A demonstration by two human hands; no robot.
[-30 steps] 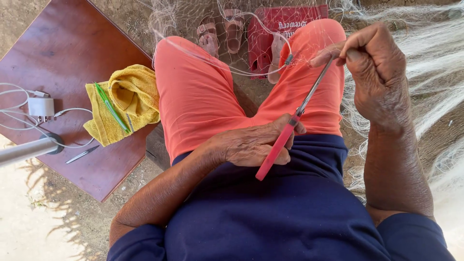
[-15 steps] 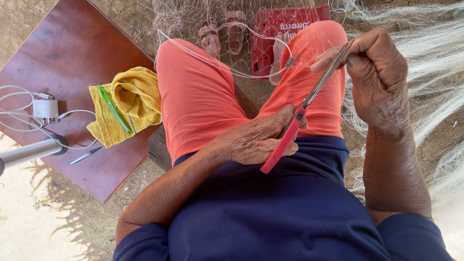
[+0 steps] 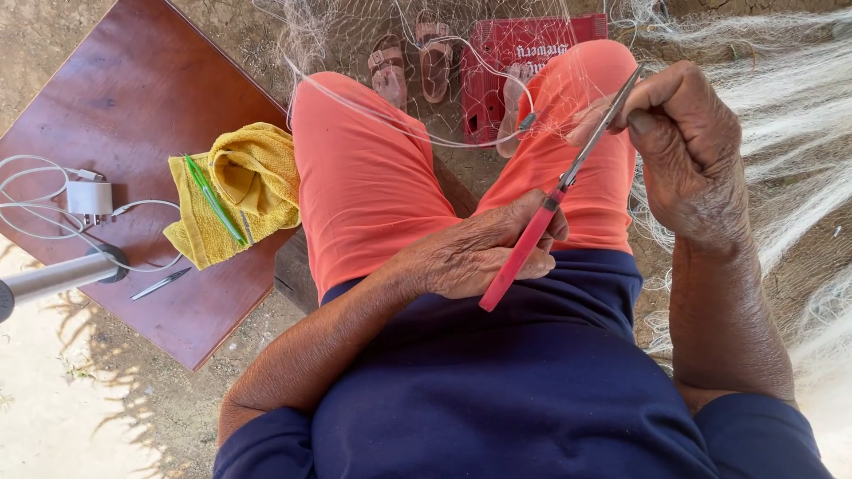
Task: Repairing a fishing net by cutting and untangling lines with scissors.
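- Left hand point(image 3: 484, 253) rests on the lap at centre frame, grip wrapped around the red handles of the scissors point(image 3: 555, 195).
- Scissors' blades slant up toward 1 o'clock, tips meeting the right hand point(image 3: 683, 151).
- Right hand grip pinched shut on strands of fishing net point(image 3: 426, 133), just beside the blade tips.
- Net drapes over both knees in orange shorts point(image 3: 373, 186).
- At 9 o'clock: brown surface point(image 3: 133, 89) with yellow cloth point(image 3: 253, 177), green pen point(image 3: 213, 200), white charger point(image 3: 89, 197).
- At 12 o'clock: sandals point(image 3: 413, 66), red crate point(image 3: 510, 62).
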